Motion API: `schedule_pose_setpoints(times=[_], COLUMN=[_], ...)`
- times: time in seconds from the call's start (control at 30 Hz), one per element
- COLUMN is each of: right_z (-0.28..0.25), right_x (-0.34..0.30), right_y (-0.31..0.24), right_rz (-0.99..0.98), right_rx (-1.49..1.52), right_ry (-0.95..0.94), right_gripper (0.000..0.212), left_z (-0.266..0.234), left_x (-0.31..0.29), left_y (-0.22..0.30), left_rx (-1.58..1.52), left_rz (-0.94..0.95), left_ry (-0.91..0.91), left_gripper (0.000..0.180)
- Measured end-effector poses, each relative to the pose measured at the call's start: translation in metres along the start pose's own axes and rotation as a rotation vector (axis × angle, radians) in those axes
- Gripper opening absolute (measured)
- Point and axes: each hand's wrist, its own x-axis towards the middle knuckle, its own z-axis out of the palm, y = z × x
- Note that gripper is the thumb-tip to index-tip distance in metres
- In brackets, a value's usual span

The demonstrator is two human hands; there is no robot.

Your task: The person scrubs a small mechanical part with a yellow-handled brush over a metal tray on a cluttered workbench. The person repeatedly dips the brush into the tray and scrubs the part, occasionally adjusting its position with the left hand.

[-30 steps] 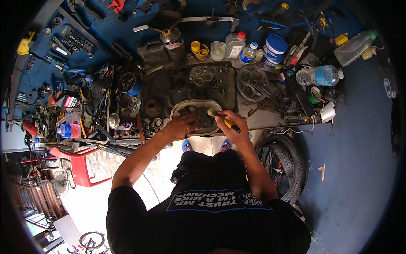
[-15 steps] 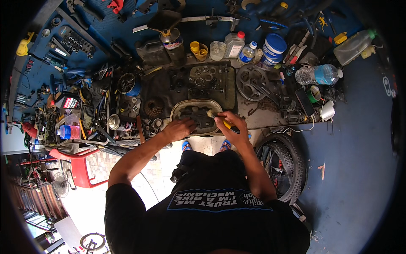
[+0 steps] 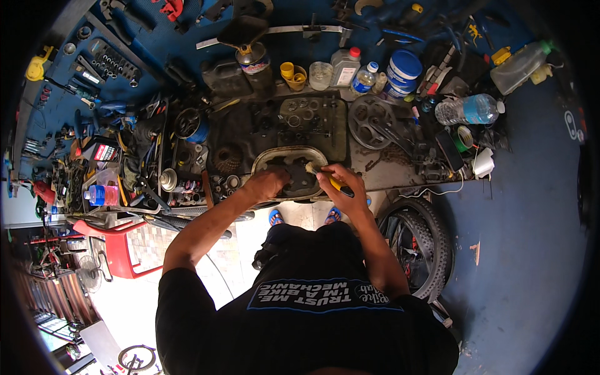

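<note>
An oval tray (image 3: 289, 149) with a pale, grimy rim sits at the near edge of the workbench, dark dirty liquid or parts inside. My right hand (image 3: 347, 185) grips a brush (image 3: 338, 185) with a yellow and black handle; its pale bristles are over the tray's right half. At the tray's left side my left hand (image 3: 267, 184) reaches in over the rim, fingers curled down. Whatever those fingers hold is hidden against the dark contents. A dark part (image 3: 302, 179) lies in the tray between both hands, its kind unclear.
Behind the tray, a dark mat (image 3: 250, 131) carries several small rings and bolts. A cassette of sprockets (image 3: 227, 159) lies left, a crankset (image 3: 373, 122) right. Bottles and a blue tub (image 3: 405, 72) line the back. Bicycle tyres (image 3: 431, 250) stand below the bench at right.
My left hand has shifted slightly and its fingers curl in more, showing more of the dark tray contents. My right hand and the brush stay almost in place.
</note>
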Motion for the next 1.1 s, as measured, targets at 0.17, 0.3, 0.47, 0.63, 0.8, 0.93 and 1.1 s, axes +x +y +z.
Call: schedule_pose_setpoints(times=[0.17,0.3,0.47,0.63,0.8,0.93,1.1], right_z=[-0.003,-0.004,-0.006,-0.007,-0.010,-0.009,0.000], right_x=[-0.003,-0.006,-0.012,-0.014,-0.011,-0.009,-0.004], right_y=[0.002,0.003,0.004,0.003,0.004,0.002,0.010], right_rz=[-0.012,-0.008,-0.009,-0.030,-0.001,0.009,-0.041], right_rx=[-0.026,-0.023,-0.013,-0.053,-0.019,-0.008,-0.006], right_ry=[0.021,0.037,0.054,0.064,0.062,0.048,0.055], right_gripper=[0.029,0.027,0.025,0.025,0.027,0.026,0.028], left_z=[-0.031,-0.055,-0.059,-0.039,-0.046,-0.080,-0.054], left_x=[0.026,0.060,0.129,0.174,0.166,0.109,0.036], left_y=[0.001,0.003,-0.011,-0.027,-0.028,0.003,0.018], left_rx=[-0.123,-0.219,-0.311,-0.287,-0.256,-0.215,-0.095], left_rz=[0.005,-0.055,-0.034,-0.159,-0.202,-0.193,-0.026], left_ry=[0.191,0.162,0.240,0.330,0.315,0.297,0.057], left_gripper=[0.012,0.014,0.016,0.013,0.019,0.019,0.027])
